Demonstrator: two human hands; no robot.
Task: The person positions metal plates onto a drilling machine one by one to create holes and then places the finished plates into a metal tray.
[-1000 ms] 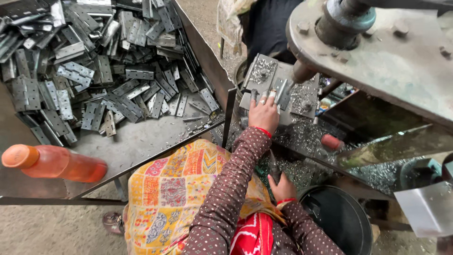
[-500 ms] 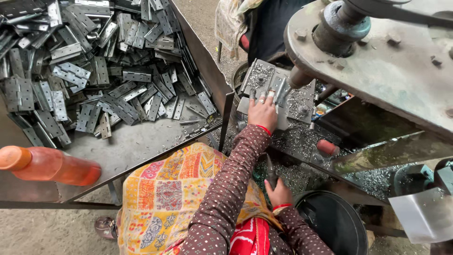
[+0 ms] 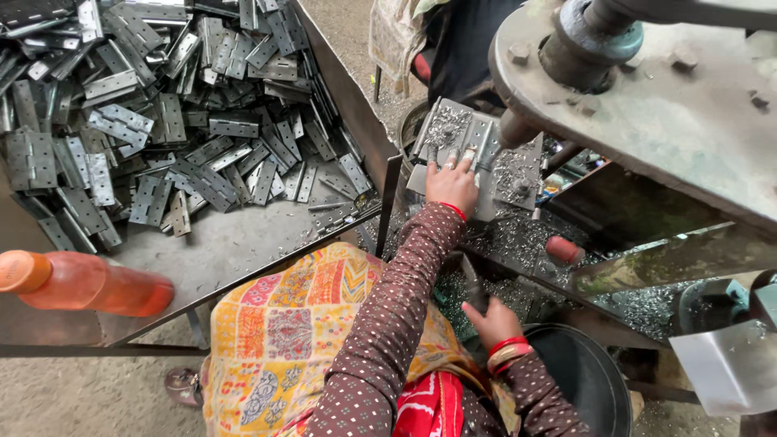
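The left hand [image 3: 453,184] lay palm down, fingers spread and extended, pressing on a flat grey metal hinge plate [image 3: 473,150] that rested on the work surface of the grey steel press machine [image 3: 647,105], just below the machine's round ram. Loose silver metal shavings [image 3: 526,235] lay scattered on and around that plate. The right hand [image 3: 491,322] was lower, near the lap, fingers curled closed around a dark slim metal piece [image 3: 473,287] that stood up from the grip; what kind of piece it was could not be told. A round black bucket [image 3: 591,380] sat just beside the right wrist. To the left, well apart, a heap of grey metal hinges [image 3: 162,121] filled a steel tray [image 3: 243,251], and an orange plastic bottle [image 3: 85,283] lay at the tray's near edge.
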